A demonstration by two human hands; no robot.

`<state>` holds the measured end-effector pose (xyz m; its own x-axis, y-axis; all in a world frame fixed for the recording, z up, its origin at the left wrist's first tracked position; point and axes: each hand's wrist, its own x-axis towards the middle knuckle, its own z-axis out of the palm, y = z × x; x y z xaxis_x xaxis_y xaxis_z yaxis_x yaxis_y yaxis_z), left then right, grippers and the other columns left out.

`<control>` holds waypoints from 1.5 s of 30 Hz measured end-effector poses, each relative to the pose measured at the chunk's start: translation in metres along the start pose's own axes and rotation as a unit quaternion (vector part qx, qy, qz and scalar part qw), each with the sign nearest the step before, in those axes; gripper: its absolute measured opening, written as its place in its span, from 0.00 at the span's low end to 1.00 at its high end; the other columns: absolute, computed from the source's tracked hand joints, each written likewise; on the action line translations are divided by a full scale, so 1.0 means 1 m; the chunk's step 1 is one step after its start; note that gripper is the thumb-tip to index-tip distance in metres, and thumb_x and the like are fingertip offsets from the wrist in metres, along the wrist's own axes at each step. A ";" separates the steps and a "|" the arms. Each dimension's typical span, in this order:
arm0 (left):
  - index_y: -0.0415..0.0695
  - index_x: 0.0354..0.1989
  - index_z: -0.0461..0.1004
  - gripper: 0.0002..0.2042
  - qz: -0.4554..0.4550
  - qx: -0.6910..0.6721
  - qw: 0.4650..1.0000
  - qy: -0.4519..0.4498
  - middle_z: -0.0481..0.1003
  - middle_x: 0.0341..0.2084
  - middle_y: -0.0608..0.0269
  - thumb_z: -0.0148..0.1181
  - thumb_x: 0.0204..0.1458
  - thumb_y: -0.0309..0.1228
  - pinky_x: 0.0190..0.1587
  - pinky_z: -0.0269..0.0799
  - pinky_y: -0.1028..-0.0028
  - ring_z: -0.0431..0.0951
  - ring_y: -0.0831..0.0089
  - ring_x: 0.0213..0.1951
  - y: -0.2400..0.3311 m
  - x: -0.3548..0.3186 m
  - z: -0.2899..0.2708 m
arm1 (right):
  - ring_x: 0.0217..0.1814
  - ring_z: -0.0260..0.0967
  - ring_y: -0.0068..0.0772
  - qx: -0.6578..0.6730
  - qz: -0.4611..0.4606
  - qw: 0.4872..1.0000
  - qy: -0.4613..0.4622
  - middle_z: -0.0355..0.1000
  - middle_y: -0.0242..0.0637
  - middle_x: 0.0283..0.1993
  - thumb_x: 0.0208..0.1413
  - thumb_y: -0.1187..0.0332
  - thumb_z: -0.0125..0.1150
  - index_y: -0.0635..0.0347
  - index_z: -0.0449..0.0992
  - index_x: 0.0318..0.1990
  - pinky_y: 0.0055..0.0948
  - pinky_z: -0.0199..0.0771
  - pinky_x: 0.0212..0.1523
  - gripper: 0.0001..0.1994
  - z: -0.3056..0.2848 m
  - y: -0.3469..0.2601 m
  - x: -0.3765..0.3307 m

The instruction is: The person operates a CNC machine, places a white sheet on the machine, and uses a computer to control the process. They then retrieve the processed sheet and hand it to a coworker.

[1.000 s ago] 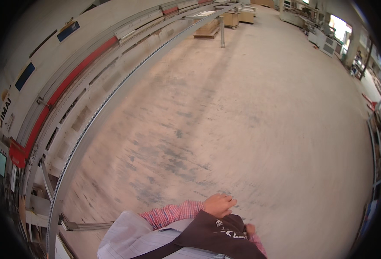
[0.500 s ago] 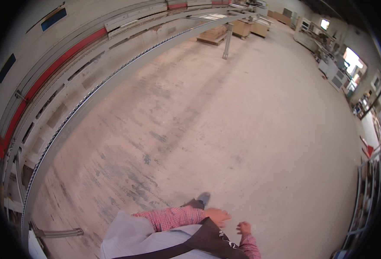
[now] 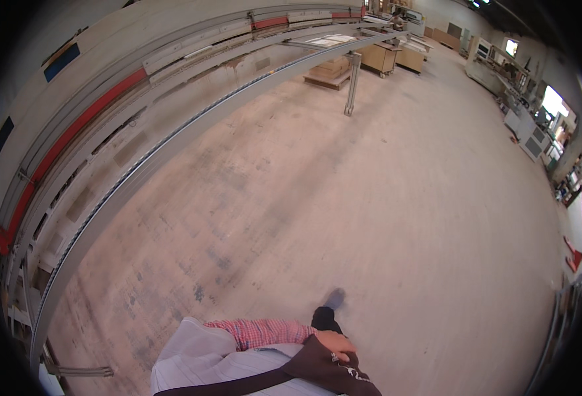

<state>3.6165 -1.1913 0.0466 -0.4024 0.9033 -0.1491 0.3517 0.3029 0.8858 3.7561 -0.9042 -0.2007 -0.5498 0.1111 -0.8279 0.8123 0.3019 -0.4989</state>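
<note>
The left hand lay in front of the person's body at the end of a red checked sleeve, against or just over the upper part of a dark brown apron. Its fingers pointed away from the sleeve and looked loosely bent, but the blur and the dark cloth made it impossible to tell whether they pinched the apron or merely rested by it. The right hand was out of sight, so its state could not be told. The apron, nearest to the left hand, spread just below it, with a dark strap running off leftward across a pale grey garment. Just beyond the hand showed a black trouser leg and a grey shoe on the dusty floor. Well to the left of the hand, a long metal rail curved forward beside a machine's red beam. Far ahead stood the rail's support leg, a low stack of boards and a wooden cart. Away to the hand's right were a grey cabinet and a red object near the wall.
</note>
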 end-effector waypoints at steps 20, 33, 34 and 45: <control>0.44 0.55 0.69 0.23 -0.111 0.083 0.982 0.130 0.75 0.46 0.45 0.56 0.57 0.45 0.49 0.74 0.55 0.78 0.48 0.47 -0.255 0.142 -0.416 | 0.30 0.78 0.29 -0.128 -0.291 0.948 -0.009 0.78 0.34 0.33 0.60 0.63 0.56 0.59 0.78 0.39 0.28 0.75 0.21 0.10 -0.136 -0.658 0.365; 0.45 0.50 0.67 0.18 -0.049 0.171 0.983 0.049 0.73 0.39 0.48 0.57 0.58 0.43 0.41 0.74 0.52 0.78 0.46 0.41 -0.280 0.303 -0.724 | 0.34 0.79 0.36 0.154 0.041 0.984 0.075 0.78 0.38 0.38 0.58 0.65 0.56 0.60 0.79 0.40 0.40 0.81 0.30 0.10 -0.168 -0.699 0.398; 0.45 0.50 0.67 0.18 -0.044 0.155 0.986 0.037 0.73 0.39 0.48 0.57 0.58 0.43 0.40 0.74 0.52 0.78 0.46 0.40 -0.289 0.317 -0.734 | 0.34 0.79 0.36 0.164 0.042 0.982 0.079 0.78 0.38 0.38 0.58 0.64 0.56 0.60 0.79 0.39 0.39 0.80 0.31 0.10 -0.169 -0.709 0.416; 0.45 0.46 0.67 0.17 -0.083 0.242 0.948 0.189 0.73 0.37 0.54 0.62 0.52 0.39 0.38 0.73 0.50 0.77 0.50 0.39 -0.331 0.477 -0.986 | 0.31 0.77 0.33 -0.120 -0.220 0.968 -0.025 0.76 0.37 0.31 0.57 0.62 0.56 0.59 0.82 0.30 0.37 0.77 0.34 0.12 -0.306 -0.943 0.645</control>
<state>2.4746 -1.1603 0.1161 -0.7280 0.6852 -0.0208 0.5661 0.6180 0.5455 2.5765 -0.8275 -0.1856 -0.8166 -0.1225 -0.5641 0.4304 0.5222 -0.7363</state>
